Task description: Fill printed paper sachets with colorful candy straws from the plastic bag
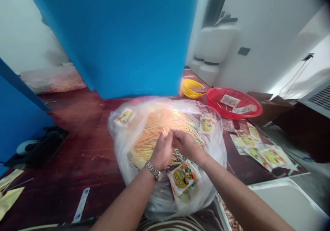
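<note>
A large clear plastic bag (120, 155) lies opened wide, full of thin pale-orange and yellow sticks (154, 128). Over its middle, my left hand (163, 150), with a metal watch (154, 170) on the wrist, is closed round a small bunch of thin sticks (165, 132) whose pale ends show above the fingers. My right hand (188, 145) meets it from the right, fingers curled in against the same bunch; its fingertips are partly hidden. Close below the hands, a few printed packets (182, 177) rest on the bag. Another printed packet (207, 123) is at its right side.
Several printed packets (273, 155) lie on the dark red table (85, 138) to the right. Behind them are a red basin (234, 103) and a yellow basket (192, 88). A tall blue panel (123, 42) stands at the back. A tape dispenser (36, 148) sits at left.
</note>
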A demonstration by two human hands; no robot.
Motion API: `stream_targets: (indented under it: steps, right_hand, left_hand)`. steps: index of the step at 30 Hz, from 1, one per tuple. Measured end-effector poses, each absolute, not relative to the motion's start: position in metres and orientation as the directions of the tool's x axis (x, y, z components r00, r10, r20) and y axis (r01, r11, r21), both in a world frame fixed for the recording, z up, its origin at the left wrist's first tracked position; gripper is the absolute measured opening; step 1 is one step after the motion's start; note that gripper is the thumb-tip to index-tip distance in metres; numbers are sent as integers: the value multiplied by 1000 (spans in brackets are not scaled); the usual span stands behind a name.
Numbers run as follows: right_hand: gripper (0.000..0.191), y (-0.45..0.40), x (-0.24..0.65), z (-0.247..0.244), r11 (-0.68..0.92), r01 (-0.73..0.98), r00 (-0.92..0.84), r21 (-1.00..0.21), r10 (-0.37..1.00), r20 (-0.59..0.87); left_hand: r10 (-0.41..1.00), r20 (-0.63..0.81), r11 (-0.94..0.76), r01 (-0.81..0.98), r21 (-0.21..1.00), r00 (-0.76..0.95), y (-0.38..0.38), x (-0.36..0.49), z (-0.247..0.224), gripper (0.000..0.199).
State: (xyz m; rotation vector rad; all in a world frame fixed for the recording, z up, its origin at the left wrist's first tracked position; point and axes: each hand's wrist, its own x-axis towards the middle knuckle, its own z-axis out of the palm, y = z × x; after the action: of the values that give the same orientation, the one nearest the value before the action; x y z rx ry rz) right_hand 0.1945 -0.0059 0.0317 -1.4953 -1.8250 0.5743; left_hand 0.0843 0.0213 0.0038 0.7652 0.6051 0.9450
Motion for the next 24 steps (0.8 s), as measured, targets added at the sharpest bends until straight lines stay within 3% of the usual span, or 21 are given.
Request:
stream_targets:
  steps: [4, 7, 9, 11, 12, 15, 18, 21, 24]
  right_hand:
    - [22, -8, 196, 26, 151, 645, -48, -749, 986, 158]
    - [25, -15, 213, 15, 78, 773, 43, -630, 984, 175]
    - [17, -20, 222, 10, 47, 849, 81, -526, 973, 218]
    - [9, -25, 223, 10, 78, 877, 82, -474, 948, 308]
    - [13, -27, 221, 13, 130, 874, 59, -468, 928, 368]
    - [24, -30, 209, 30, 310, 837, -53, -451, 866, 497]
    - [29, -32, 199, 44, 392, 805, -228, -446, 898, 376]
    - [17, -39, 195, 45, 421, 755, -353, -503, 907, 229]
    - [11, -51, 197, 38, 423, 714, -326, -558, 906, 269]
  left_hand:
    - [872, -174, 417, -510, 752, 457, 19, 77, 1, 24]
    - [900, -238, 424, -602, 677, 366, 27, 65, 6, 18]
    - [898, -281, 438, -638, 633, 338, 31, 60, 11, 16]
    - [884, -292, 467, -667, 581, 364, 30, 60, 15, 15]
    - [876, -280, 481, -664, 572, 393, 28, 61, 17, 16]
    - [815, -180, 486, -482, 729, 550, 14, 66, 16, 21]
    - [720, -133, 320, -157, 934, 681, 2, 67, 12, 18]
    - [679, -127, 173, 11, 985, 723, -3, 62, 12, 9]
    - [684, -23, 7, 25, 1000, 729, -5, 61, 15, 16]
